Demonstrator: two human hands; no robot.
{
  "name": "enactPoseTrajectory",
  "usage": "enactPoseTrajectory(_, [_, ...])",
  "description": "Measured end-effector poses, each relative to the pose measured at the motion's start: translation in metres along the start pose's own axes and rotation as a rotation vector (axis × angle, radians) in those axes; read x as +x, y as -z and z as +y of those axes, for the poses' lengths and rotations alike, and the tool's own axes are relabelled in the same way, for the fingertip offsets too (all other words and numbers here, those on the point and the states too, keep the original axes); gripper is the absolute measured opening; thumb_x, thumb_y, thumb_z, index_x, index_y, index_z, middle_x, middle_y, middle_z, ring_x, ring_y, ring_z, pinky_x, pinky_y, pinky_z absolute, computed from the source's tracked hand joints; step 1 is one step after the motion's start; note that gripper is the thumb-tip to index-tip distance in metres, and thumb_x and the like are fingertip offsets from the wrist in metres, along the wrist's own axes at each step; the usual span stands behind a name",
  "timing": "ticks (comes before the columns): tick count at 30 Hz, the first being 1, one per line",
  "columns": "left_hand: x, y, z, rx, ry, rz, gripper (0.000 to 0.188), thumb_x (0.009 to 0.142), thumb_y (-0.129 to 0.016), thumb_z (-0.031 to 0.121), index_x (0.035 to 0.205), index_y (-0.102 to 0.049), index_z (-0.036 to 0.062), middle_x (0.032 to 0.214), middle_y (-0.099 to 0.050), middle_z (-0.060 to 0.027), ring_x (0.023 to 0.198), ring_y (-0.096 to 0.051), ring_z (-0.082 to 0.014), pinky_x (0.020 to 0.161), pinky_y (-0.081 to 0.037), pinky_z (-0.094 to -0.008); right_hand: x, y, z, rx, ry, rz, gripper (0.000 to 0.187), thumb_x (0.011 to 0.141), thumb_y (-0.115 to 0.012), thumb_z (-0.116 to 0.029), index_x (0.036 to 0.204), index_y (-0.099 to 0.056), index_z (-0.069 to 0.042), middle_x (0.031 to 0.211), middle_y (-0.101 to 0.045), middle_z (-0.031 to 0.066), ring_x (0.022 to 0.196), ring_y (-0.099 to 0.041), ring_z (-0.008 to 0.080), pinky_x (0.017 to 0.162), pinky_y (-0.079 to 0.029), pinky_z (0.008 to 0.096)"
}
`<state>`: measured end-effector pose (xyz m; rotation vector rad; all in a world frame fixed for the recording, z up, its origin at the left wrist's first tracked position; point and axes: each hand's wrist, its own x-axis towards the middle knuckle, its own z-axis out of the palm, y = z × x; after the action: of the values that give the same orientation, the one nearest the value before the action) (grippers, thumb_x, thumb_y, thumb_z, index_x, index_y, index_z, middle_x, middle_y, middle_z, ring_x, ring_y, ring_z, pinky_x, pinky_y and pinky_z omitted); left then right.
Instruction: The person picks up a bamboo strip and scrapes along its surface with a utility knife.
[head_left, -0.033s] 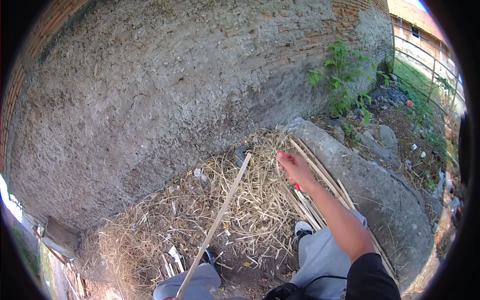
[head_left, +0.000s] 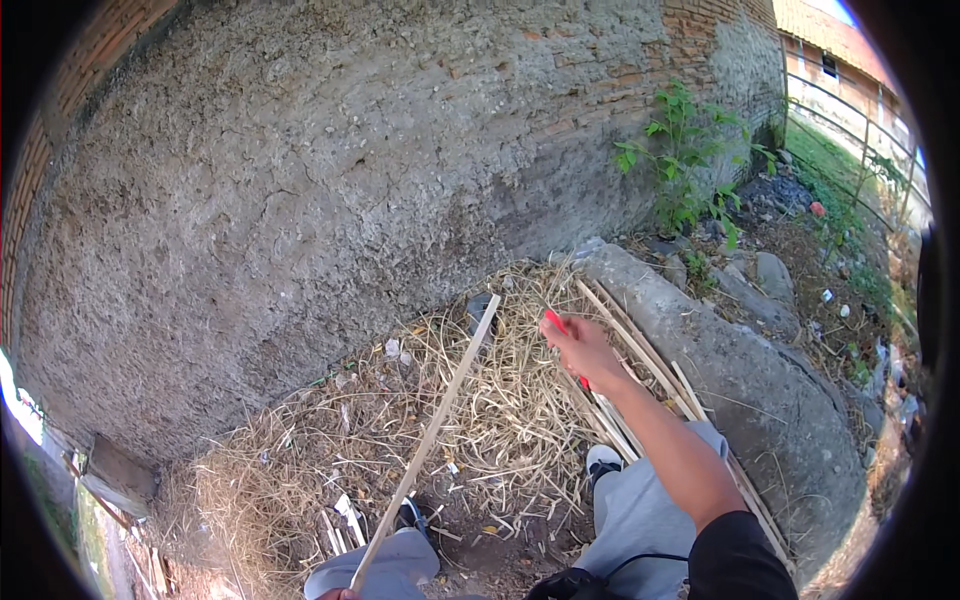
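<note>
At the lower edge, my left hand (head_left: pixel 340 594) is closed round the near end of a long pale bamboo strip (head_left: pixel 428 440); only part of that hand shows. The strip slants up and away to the right, its far end above the shavings. My right hand (head_left: pixel 588 358) grips a red-handled tool (head_left: pixel 554 321) to the right of the strip's far end, apart from it. Red shows at both ends of the fist; the tool's working end is too faint to make out. Curled shavings (head_left: pixel 500 400) cover the ground below.
More bamboo strips (head_left: pixel 640 345) lie beside my right leg, along a large grey stone block (head_left: pixel 720 370). A rough plastered wall (head_left: pixel 330 200) rises ahead. A green plant (head_left: pixel 685 150) grows at its foot on the right. My shoes (head_left: pixel 603 456) stand among the shavings.
My right hand has moved slightly left and nearer with the red-handled tool. The bamboo strip's far end is slightly lower, and a bit more of my left hand shows.
</note>
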<state>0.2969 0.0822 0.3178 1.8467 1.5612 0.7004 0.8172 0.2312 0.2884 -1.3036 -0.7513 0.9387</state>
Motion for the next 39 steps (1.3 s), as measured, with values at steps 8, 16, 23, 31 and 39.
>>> enactPoseTrajectory(8, [0.145, -0.044, 0.084, -0.024, -0.063, -0.154, 0.025, 0.099, -0.06, 0.017, 0.085, -0.071, -0.0012, 0.057, -0.056, 0.0003, 0.052, -0.049, -0.0053, 0.048, -0.038, -0.0244, 0.0, -0.014, -0.013, 0.435, 0.157, 0.229, 0.031, 0.089, -0.077, -0.033, 0.088, -0.066, -0.004, 0.082, -0.07, 0.0092, 0.042, -0.037, 0.0025, 0.039, -0.029, 0.0226])
enactPoseTrajectory(16, [0.226, -0.079, 0.098, -0.015, -0.202, -0.348, 0.024, 0.099, -0.059, 0.013, 0.085, -0.072, -0.0014, 0.061, -0.064, -0.0028, 0.055, -0.055, -0.0072, 0.051, -0.042, -0.0268, 0.039, 0.009, -0.022, 0.718, 0.212, 0.493, 0.022, 0.087, -0.078, -0.021, 0.095, -0.067, -0.004, 0.081, -0.07, 0.007, 0.043, -0.038, 0.0043, 0.04, -0.03, 0.0233])
enactPoseTrajectory(23, [0.259, -0.088, 0.064, 0.088, -0.194, -0.254, 0.02, 0.097, -0.061, 0.015, 0.089, -0.073, 0.0011, 0.068, -0.069, -0.0053, 0.059, -0.06, -0.012, 0.057, -0.047, -0.0308, 0.033, 0.006, -0.025, 0.654, 0.162, 0.398, 0.019, 0.087, -0.078, -0.017, 0.094, -0.067, -0.002, 0.081, -0.064, 0.0054, 0.045, -0.04, 0.0047, 0.041, -0.031, 0.023])
enactPoseTrajectory(31, [0.269, -0.088, 0.056, 0.159, -0.391, 0.021, 0.009, 0.09, -0.065, 0.007, 0.086, -0.072, 0.0012, 0.083, -0.069, -0.0134, 0.068, -0.064, -0.0247, 0.064, -0.049, -0.0357, 0.026, -0.005, -0.019, 0.562, 0.196, 0.345, 0.017, 0.083, -0.08, -0.007, 0.093, -0.068, -0.002, 0.072, -0.062, -0.001, 0.044, -0.039, 0.003, 0.041, -0.028, 0.022])
enactPoseTrajectory(39, [0.265, -0.082, 0.051, 0.241, -0.417, 0.034, 0.01, 0.089, -0.065, 0.008, 0.086, -0.071, 0.0001, 0.097, -0.066, -0.0151, 0.078, -0.067, -0.032, 0.071, -0.052, -0.0402, 0.033, -0.028, -0.015, 0.373, 0.295, 0.32, 0.028, 0.079, -0.082, -0.005, 0.102, -0.067, -0.003, 0.079, -0.067, 0.0, 0.049, -0.043, 0.0017, 0.043, -0.029, 0.0205])
